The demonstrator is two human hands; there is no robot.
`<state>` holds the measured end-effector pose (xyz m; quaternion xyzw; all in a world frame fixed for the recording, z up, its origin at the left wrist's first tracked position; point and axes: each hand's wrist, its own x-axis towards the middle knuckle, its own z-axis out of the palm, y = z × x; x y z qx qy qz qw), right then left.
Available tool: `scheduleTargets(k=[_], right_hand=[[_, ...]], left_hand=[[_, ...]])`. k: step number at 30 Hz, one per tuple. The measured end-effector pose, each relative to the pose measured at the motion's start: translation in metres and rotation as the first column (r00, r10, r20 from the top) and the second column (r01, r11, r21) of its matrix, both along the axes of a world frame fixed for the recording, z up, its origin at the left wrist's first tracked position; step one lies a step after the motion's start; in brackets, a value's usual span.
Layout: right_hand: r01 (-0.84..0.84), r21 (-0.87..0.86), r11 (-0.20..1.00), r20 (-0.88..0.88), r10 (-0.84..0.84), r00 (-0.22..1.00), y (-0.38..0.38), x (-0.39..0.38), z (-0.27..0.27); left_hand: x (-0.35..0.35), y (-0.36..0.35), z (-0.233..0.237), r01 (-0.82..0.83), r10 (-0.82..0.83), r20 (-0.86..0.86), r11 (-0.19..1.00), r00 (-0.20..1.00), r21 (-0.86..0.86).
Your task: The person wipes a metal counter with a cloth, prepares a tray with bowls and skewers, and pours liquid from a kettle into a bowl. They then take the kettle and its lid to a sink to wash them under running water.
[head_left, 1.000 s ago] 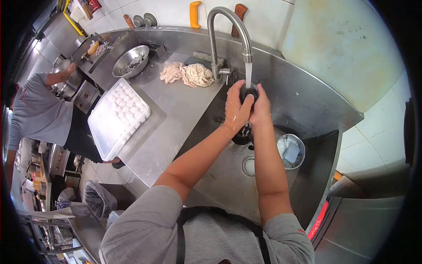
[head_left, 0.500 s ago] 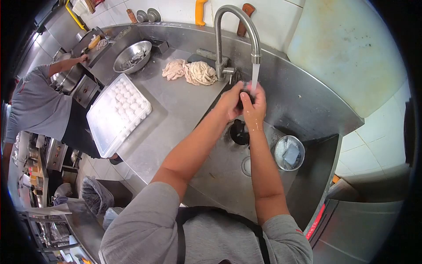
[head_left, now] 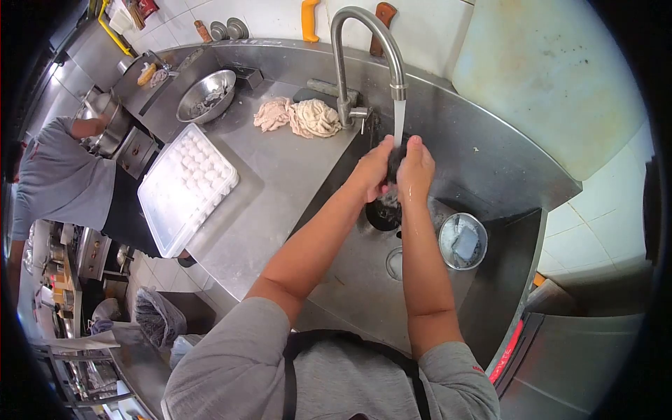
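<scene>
Water runs from the curved metal faucet (head_left: 398,89) onto a dark object (head_left: 396,164) between my hands; its kind is hard to make out. My left hand (head_left: 372,170) grips its left side, fingers curled. On the other side my right hand (head_left: 417,169) is closed against it, with wet skin. Below them, in the metal sink (head_left: 357,280), sits a round black container (head_left: 379,218), partly covered by my hands and falling water. To the right, a metal bowl (head_left: 481,236) holds suds and a blue-grey sponge (head_left: 465,243).
Crumpled cloths (head_left: 313,118) lie left of the faucet. A plastic box (head_left: 161,217) of white round pieces and a steel bowl (head_left: 189,110) stand on the counter. A co-worker (head_left: 66,178) is at the far left. A large board (head_left: 546,84) leans on the wall.
My hands have moved slightly down and apart, and the dark object now stands more upright between them. The co-worker's arm has shifted toward the pot.
</scene>
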<state>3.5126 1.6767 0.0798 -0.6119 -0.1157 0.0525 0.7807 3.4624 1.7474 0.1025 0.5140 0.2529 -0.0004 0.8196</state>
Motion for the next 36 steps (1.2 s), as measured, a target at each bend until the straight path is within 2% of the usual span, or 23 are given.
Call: scheduleTargets(k=[1,2,3,4,5,7,8,9,10,12,13,16,18,21,22,25,28,29,32,33,34,35,36], right_hand=[[-0.035,-0.007,0.999,-0.005,0.035,0.999,-0.001,0.001,-0.001],[0.023,-0.031,0.999,0.138,-0.018,0.990,0.000,0.000,-0.002],[0.081,-0.047,0.996,0.280,-0.064,0.958,0.003,-0.003,-0.003],[0.139,-0.053,0.989,0.416,-0.105,0.903,0.005,-0.005,-0.003],[0.083,-0.024,0.996,0.526,-0.058,0.848,0.002,-0.002,-0.002],[-0.046,0.103,0.994,0.477,-0.009,0.879,0.000,-0.007,-0.009],[-0.108,0.167,0.980,0.454,0.021,0.891,-0.001,-0.008,-0.015],[-0.255,0.404,0.878,0.331,0.119,0.936,0.000,-0.005,-0.025],[-0.251,0.456,0.854,0.110,0.226,0.968,-0.006,-0.009,-0.011],[-0.196,0.552,0.810,-0.325,0.425,0.845,-0.020,-0.016,0.012],[-0.338,0.508,0.792,-0.298,0.530,0.794,-0.024,-0.008,0.008],[-0.468,0.519,0.715,-0.163,0.621,0.767,-0.028,-0.005,0.013],[-0.468,0.513,0.720,0.004,0.543,0.840,-0.026,-0.001,0.006],[-0.445,0.430,0.786,0.202,0.397,0.895,-0.019,0.008,-0.004],[-0.425,0.389,0.817,0.259,0.345,0.902,-0.017,0.011,-0.007],[-0.281,0.460,0.843,0.054,0.289,0.956,-0.011,0.017,-0.017],[-0.162,0.547,0.821,-0.222,0.329,0.918,-0.014,0.010,-0.009],[-0.184,0.617,0.765,-0.246,0.409,0.879,-0.018,0.011,-0.010],[-0.242,0.363,0.900,-0.386,0.382,0.840,-0.033,0.017,-0.040],[-0.337,0.063,0.939,-0.321,0.339,0.884,-0.041,0.028,-0.079],[-0.272,-0.308,0.911,-0.098,0.254,0.962,-0.054,0.035,-0.137],[-0.097,-0.615,0.782,0.155,0.241,0.958,-0.072,0.032,-0.180],[-0.107,-0.873,0.476,0.026,0.265,0.964,-0.094,0.019,-0.191]], left_hand=[[0.002,0.001,-0.002,-0.042,0.041,0.018,0.998,0.999,0.048],[0.004,0.002,-0.007,-0.085,0.082,0.038,0.992,0.996,0.090],[0.011,0.000,-0.013,-0.195,0.196,0.104,0.981,0.975,-0.021],[0.014,0.003,-0.017,-0.181,0.194,0.162,0.979,0.968,-0.092],[0.016,0.007,-0.022,-0.163,0.196,0.220,0.973,0.956,-0.162],[0.011,0.010,-0.006,-0.123,0.230,0.336,0.943,0.913,-0.310],[0.012,0.011,-0.004,-0.159,0.243,0.362,0.956,0.900,-0.245],[0.014,0.012,-0.003,-0.197,0.254,0.389,0.964,0.885,-0.181],[0.015,0.011,0.000,-0.236,0.264,0.415,0.965,0.871,-0.117],[0.013,0.005,0.001,-0.280,0.245,0.483,0.960,0.841,0.000],[0.012,0.004,0.000,-0.303,0.233,0.503,0.951,0.832,0.061],[0.011,-0.003,0.005,-0.337,0.228,0.494,0.931,0.839,0.143],[0.008,-0.006,0.013,-0.351,0.240,0.461,0.921,0.854,0.172],[-0.003,0.004,0.028,0.069,-0.089,0.117,0.984,0.989,0.164],[-0.003,0.004,0.026,0.020,-0.052,0.160,0.981,0.986,0.195],[-0.002,-0.001,0.018,-0.112,0.027,0.254,0.938,0.967,0.328],[-0.001,0.002,0.012,-0.120,-0.052,0.302,0.844,0.952,0.522],[0.008,0.009,-0.011,-0.231,-0.044,0.340,0.650,0.939,0.724],[0.005,0.010,-0.012,-0.327,-0.098,0.427,0.499,0.899,0.802],[0.005,0.011,-0.012,-0.303,-0.082,0.437,0.605,0.896,0.736],[0.002,0.011,-0.008,-0.300,-0.137,0.434,0.540,0.890,0.786],[-0.002,0.010,0.001,-0.301,-0.189,0.428,0.470,0.884,0.830],[-0.006,0.010,0.005,-0.305,-0.240,0.417,0.395,0.876,0.867]])
